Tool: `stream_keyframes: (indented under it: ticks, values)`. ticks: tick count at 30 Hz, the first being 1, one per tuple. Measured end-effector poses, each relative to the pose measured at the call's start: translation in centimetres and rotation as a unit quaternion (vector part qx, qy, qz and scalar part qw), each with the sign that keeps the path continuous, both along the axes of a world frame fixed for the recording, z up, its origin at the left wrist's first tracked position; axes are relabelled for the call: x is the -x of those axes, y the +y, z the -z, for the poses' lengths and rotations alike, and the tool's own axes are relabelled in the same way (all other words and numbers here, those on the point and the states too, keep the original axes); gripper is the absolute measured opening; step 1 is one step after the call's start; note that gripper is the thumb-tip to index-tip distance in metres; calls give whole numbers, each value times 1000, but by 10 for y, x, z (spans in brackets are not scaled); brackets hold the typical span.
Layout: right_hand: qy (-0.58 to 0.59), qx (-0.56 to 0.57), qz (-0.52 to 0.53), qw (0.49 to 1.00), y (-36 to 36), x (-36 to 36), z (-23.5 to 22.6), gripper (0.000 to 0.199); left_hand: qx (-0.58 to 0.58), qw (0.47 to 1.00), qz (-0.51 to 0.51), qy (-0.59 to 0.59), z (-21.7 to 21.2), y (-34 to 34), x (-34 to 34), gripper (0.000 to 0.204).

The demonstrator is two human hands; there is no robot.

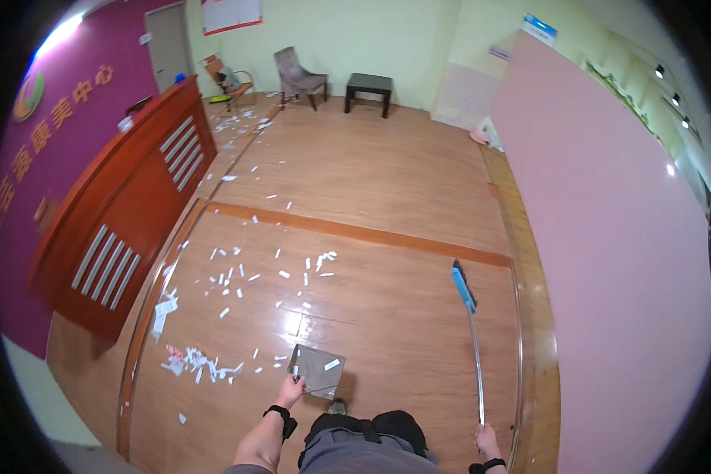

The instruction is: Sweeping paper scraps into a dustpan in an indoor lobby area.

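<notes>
My left hand (291, 390) is closed around the handle of a grey dustpan (316, 371), held just ahead of my feet. A white paper scrap (332, 364) lies on the pan. At the lower right my right hand (487, 441) grips the end of a broom (463, 289), whose silver pole stretches forward to a blue head with dark bristles at the floor. Left of the dustpan is a pile of paper scraps (201, 365), white with some pink. More white strips (284, 274) are scattered over the floor beyond it.
A red-brown reception counter (126, 213) stands on the left, a pink partition (600, 221) on the right. An orange-brown strip (355, 231) crosses the floor ahead. Far back are a wooden chair (227, 80), a grey upholstered chair (299, 75) and a dark small table (369, 84).
</notes>
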State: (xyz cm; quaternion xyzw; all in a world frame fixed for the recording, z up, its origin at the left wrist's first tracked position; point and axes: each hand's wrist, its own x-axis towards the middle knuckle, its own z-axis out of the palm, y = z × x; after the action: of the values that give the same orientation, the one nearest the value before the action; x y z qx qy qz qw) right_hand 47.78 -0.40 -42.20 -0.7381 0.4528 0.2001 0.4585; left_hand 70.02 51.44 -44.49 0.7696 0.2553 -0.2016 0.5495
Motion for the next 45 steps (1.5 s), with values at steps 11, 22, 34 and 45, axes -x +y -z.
stream_keyframes:
  ticks: [11, 22, 34, 45]
  values:
    - [-76, -176, 122, 974, 160, 89, 36, 25, 2, 991, 123, -45, 108, 52, -88, 22]
    - [-184, -168, 215, 944, 245, 125, 198, 27, -1, 983, 116, -144, 177, 64, -205, 22]
    - [-255, -190, 550, 772, 425, 191, 246, 26, 149, 971, 165, -84, 408, 37, -168, 14]
    - [-242, 36, 593, 767, 501, 240, 270, 24, 183, 964, 158, -109, 450, -57, -150, 34]
